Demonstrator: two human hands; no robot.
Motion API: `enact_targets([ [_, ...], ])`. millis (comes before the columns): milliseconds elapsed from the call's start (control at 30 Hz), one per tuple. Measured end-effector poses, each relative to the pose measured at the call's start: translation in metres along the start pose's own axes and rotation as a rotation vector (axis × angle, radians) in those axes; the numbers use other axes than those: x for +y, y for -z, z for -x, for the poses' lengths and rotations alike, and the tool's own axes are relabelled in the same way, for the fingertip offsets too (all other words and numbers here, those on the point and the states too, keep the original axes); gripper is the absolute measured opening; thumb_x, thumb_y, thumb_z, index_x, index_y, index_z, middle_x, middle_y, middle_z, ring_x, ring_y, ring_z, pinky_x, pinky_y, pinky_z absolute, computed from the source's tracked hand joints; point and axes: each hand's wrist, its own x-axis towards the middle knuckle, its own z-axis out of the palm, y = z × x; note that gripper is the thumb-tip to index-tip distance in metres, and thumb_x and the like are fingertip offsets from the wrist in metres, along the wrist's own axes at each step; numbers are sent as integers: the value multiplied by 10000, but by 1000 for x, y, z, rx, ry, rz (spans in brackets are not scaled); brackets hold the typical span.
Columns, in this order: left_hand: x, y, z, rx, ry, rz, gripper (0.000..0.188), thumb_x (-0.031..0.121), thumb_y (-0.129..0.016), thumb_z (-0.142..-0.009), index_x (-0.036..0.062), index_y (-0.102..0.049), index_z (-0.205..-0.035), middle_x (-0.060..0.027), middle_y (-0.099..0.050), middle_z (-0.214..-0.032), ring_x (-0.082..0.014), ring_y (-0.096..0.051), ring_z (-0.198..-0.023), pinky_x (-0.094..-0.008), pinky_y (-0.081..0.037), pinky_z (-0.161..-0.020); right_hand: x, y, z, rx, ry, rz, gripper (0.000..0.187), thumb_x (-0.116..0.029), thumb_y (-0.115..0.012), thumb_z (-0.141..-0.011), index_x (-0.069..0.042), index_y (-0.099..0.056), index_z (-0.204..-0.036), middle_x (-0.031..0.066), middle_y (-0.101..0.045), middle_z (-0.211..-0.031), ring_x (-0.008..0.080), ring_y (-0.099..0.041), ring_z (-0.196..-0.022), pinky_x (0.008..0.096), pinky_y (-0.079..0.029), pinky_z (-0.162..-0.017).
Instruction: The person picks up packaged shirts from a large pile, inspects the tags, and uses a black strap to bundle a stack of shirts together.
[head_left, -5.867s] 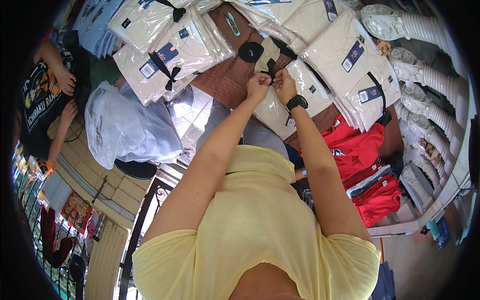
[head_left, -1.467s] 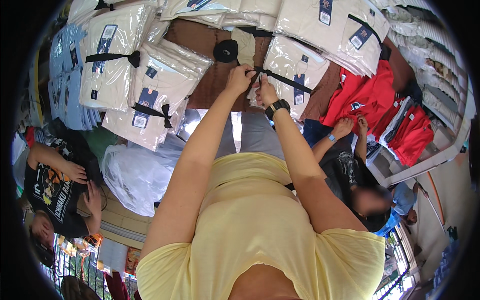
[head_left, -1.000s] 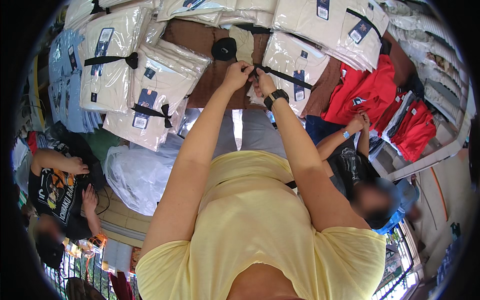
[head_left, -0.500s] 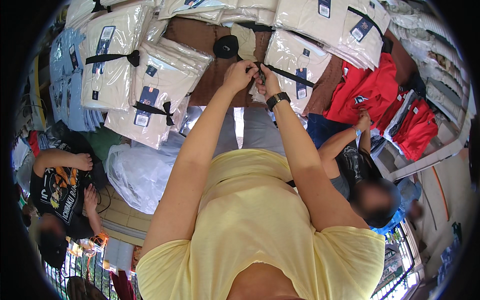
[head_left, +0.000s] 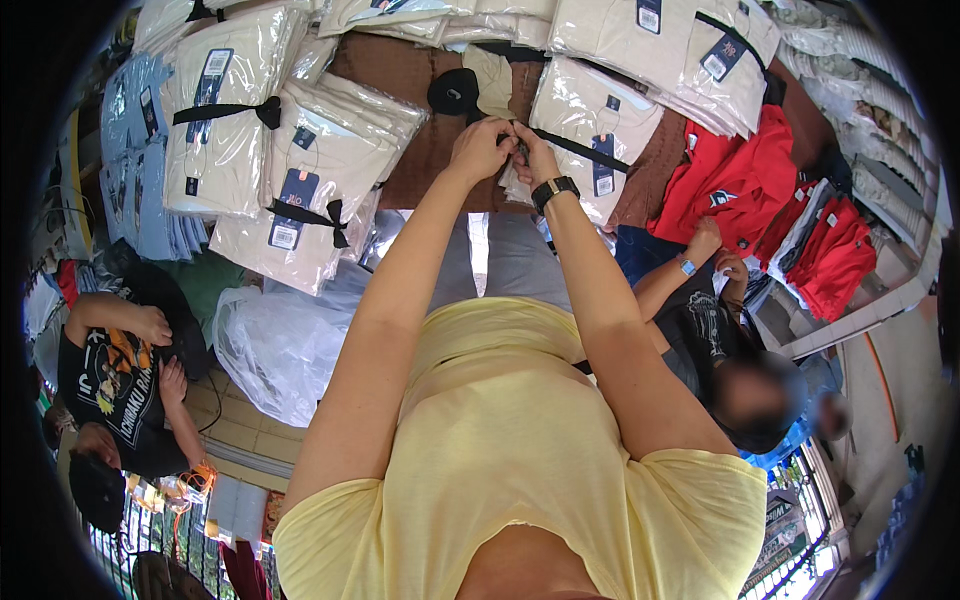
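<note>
My left hand point(head_left: 483, 148) and my right hand point(head_left: 535, 160) meet at the left edge of a stack of cream garments in clear plastic point(head_left: 572, 110). A black fabric strip point(head_left: 580, 146) runs across that stack to my fingers, and both hands are closed on it. Something small and dark shows between my fingertips; I cannot make out whether it is a knot or a tool. Just beyond my left hand lies a roll of black strip point(head_left: 453, 92). My right wrist wears a dark watch.
Tied cream garment stacks point(head_left: 225, 130) stand to the left. More packs point(head_left: 665, 50) are piled at the far right. A person point(head_left: 705, 240) handles red shirts point(head_left: 735, 175) on the right; another person point(head_left: 130, 370) is at the left, near a clear plastic bag point(head_left: 275, 350). The tabletop point(head_left: 380, 90) is brown.
My hands stay together at the strip, with only a slight shift of the fingers. The person at the right has drawn a hand back across the red shirts, toward their body.
</note>
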Motion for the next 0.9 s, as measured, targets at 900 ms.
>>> enact_targets([
  [900,10,-33,66,535,220,285,300,82,-601,-830,-25,-496,-1090,-206,-494,-1083,-322,-488,-1027,-401,-384,-897,-54,-66,-31,193,869,593,491,-175,-644,-806,27,-518,-1236,254,-620,-1100,299,-631,-986,348,-486,-827],
])
